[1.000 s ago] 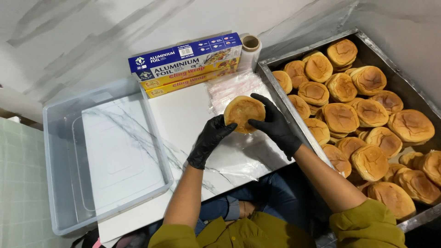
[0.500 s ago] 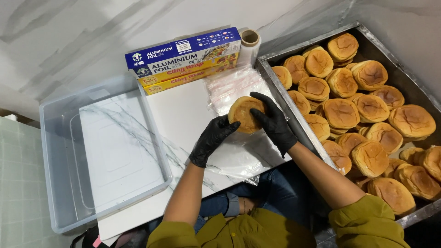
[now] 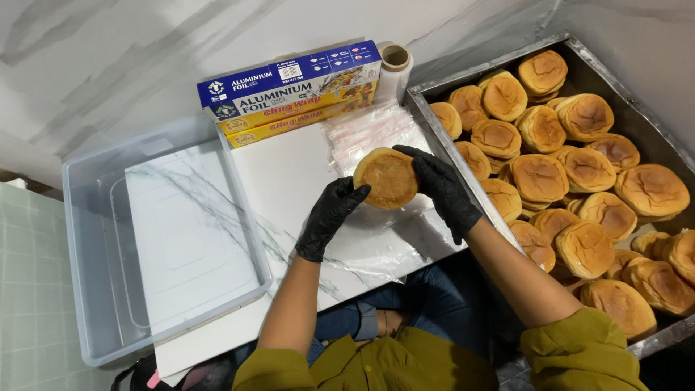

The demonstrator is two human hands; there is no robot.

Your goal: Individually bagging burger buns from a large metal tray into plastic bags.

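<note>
Black-gloved hands pinch one round golden bun between them, left hand and right hand gripping opposite edges. It hovers over clear wrap on the marble bench, beside a metal tray of buns.

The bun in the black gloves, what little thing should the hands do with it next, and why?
Probably lower the bun onto the clear plastic wrap right below it. Both the left hand and right hand hold it just above that sheet, which lies spread flat on the white board, so setting it down looks like the likely step.
</note>
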